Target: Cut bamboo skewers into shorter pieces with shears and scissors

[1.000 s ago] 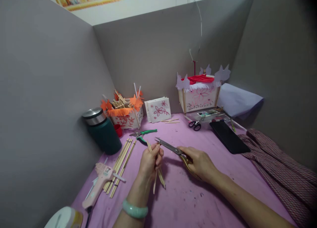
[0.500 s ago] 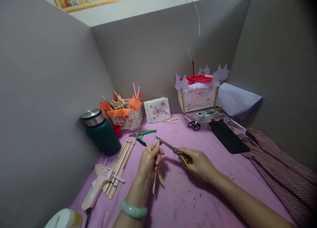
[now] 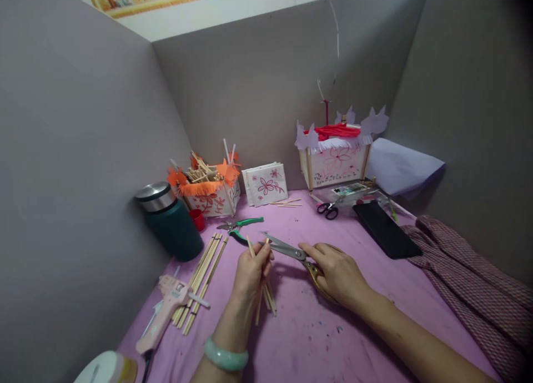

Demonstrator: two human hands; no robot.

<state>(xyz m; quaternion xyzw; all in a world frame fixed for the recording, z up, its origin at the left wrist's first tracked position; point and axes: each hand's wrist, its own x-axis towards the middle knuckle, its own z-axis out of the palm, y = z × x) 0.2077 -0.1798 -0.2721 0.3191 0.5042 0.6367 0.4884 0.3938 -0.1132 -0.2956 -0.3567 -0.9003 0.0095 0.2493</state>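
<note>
Several thin wooden sticks (image 3: pixel 270 301) are gripped in my left hand (image 3: pixel 252 271), their lower ends fanning out below the fist and their tips poking up above it. A jade-green bangle circles that wrist. My right hand (image 3: pixel 339 272) holds gold-handled scissors (image 3: pixel 287 250) with the blades parted and pointing left. The blades lie at the tip of a stick by my left thumb; whether they touch it I cannot tell. Just behind my left hand rest green-handled pruning shears (image 3: pixel 239 227). Bundled sticks (image 3: pixel 204 283) lie to its left.
At left stand a green flask (image 3: pixel 169 222), a pink glue gun (image 3: pixel 166 311) and an orange-fringed box of sticks (image 3: pixel 210 202). Flower-drawn cards (image 3: pixel 266 184) lean at the back. A white box (image 3: pixel 335 164), small black scissors (image 3: pixel 328 210), a black phone (image 3: pixel 387 230) and patterned cloth (image 3: pixel 470 288) are at right.
The scissors have opened, their blades spreading apart by the stick tip. My right hand has lifted its fingers outward on the handles. My left hand has barely moved.
</note>
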